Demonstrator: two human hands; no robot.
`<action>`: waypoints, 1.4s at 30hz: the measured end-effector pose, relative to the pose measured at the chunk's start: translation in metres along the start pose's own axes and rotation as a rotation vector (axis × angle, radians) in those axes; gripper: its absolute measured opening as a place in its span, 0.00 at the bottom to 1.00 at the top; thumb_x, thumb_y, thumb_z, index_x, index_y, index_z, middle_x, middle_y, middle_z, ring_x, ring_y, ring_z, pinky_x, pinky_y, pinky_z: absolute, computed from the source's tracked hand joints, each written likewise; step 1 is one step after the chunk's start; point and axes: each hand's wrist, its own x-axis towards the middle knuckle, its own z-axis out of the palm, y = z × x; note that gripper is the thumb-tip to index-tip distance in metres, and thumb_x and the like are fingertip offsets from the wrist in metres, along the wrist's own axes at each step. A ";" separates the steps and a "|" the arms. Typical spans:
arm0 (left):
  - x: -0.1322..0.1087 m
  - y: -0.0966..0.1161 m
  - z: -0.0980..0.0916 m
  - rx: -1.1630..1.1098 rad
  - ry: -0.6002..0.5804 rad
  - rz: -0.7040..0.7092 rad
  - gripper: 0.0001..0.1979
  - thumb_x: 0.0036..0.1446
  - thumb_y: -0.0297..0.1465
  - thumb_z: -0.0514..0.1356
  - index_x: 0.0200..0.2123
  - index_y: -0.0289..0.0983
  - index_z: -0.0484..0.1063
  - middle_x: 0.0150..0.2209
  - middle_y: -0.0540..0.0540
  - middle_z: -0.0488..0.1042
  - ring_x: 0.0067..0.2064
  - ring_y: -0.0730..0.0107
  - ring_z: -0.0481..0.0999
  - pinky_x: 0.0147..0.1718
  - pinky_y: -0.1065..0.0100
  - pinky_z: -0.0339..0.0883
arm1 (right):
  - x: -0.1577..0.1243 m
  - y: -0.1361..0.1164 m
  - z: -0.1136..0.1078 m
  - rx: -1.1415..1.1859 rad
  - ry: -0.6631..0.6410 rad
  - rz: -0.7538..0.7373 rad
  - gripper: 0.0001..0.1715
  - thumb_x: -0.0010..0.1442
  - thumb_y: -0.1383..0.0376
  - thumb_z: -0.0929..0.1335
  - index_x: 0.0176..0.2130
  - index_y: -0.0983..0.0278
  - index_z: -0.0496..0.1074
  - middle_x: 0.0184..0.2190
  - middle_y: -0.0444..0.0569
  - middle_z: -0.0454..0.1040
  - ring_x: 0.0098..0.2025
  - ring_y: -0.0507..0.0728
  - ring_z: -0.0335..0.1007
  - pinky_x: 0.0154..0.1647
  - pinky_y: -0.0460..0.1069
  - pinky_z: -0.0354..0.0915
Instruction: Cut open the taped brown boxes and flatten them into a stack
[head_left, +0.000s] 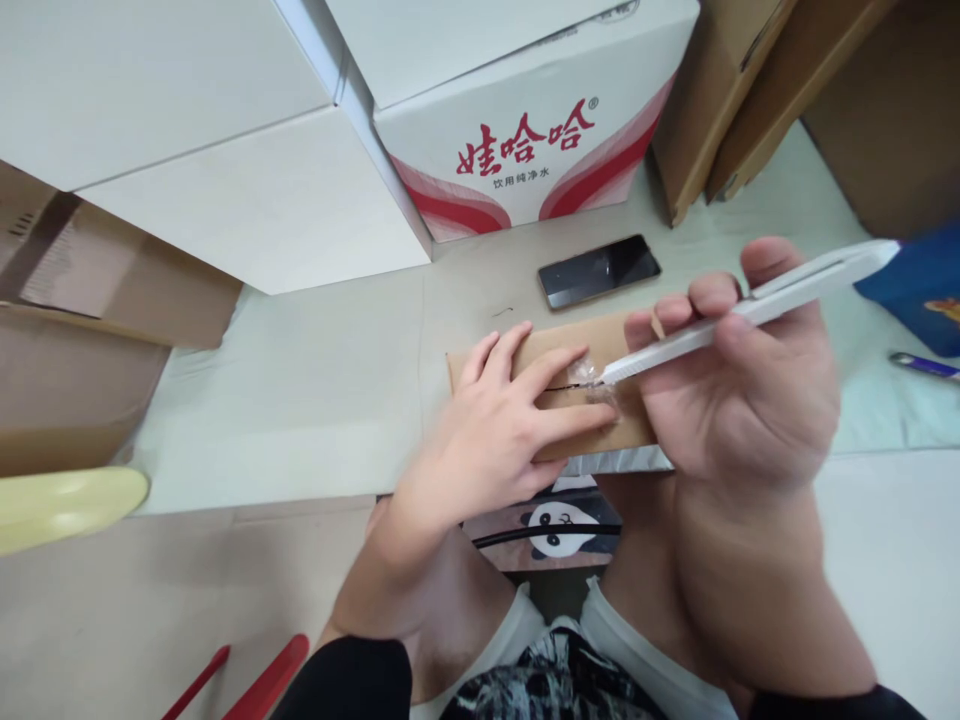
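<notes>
A small brown cardboard box point(551, 345) lies at the front edge of the pale covered surface, with a dark slit along its top seam. My left hand point(506, 425) presses on its top, fingers spread on both sides of the seam. Clear tape point(581, 370) shows between those fingers, wrinkled near the slit. My right hand point(757, 390) grips a white box cutter point(735, 325), palm turned up. The cutter's tip meets the taped seam, while its rear end points up to the right. The blade itself is too small to make out.
Behind the box lies a black phone point(600, 270). White cartons point(525, 130) stand farther back, brown cartons point(105, 310) at left and flattened cardboard point(727, 110) at right. A purple pen point(926, 365) and a blue item point(919, 290) sit at the right edge.
</notes>
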 end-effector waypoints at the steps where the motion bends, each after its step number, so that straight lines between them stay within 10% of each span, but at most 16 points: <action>1: 0.000 0.000 0.000 -0.004 0.001 0.001 0.29 0.57 0.37 0.70 0.61 0.58 0.73 0.72 0.49 0.61 0.73 0.28 0.53 0.67 0.30 0.52 | -0.001 0.002 0.000 -0.020 0.002 -0.012 0.25 0.66 0.49 0.64 0.61 0.38 0.67 0.44 0.47 0.74 0.50 0.63 0.75 0.56 0.64 0.72; 14: 0.000 0.000 -0.004 -0.012 -0.031 -0.008 0.29 0.57 0.37 0.70 0.62 0.58 0.72 0.73 0.49 0.60 0.73 0.28 0.52 0.67 0.30 0.51 | 0.002 0.000 0.012 0.397 0.105 0.013 0.14 0.56 0.63 0.75 0.42 0.46 0.73 0.31 0.37 0.73 0.29 0.52 0.69 0.46 0.54 0.75; 34: 0.000 -0.001 -0.002 -0.015 -0.026 -0.013 0.29 0.57 0.38 0.69 0.62 0.59 0.72 0.73 0.50 0.59 0.74 0.30 0.51 0.68 0.31 0.51 | -0.004 -0.005 0.017 0.448 -0.111 0.010 0.13 0.61 0.70 0.74 0.39 0.53 0.71 0.34 0.37 0.80 0.37 0.51 0.77 0.54 0.54 0.75; 42: 0.000 -0.001 -0.003 -0.012 -0.027 -0.005 0.30 0.57 0.38 0.70 0.62 0.58 0.72 0.73 0.49 0.60 0.73 0.28 0.52 0.67 0.30 0.52 | 0.000 -0.004 0.018 0.401 0.071 0.003 0.14 0.59 0.69 0.74 0.39 0.51 0.71 0.31 0.36 0.77 0.30 0.51 0.73 0.45 0.53 0.76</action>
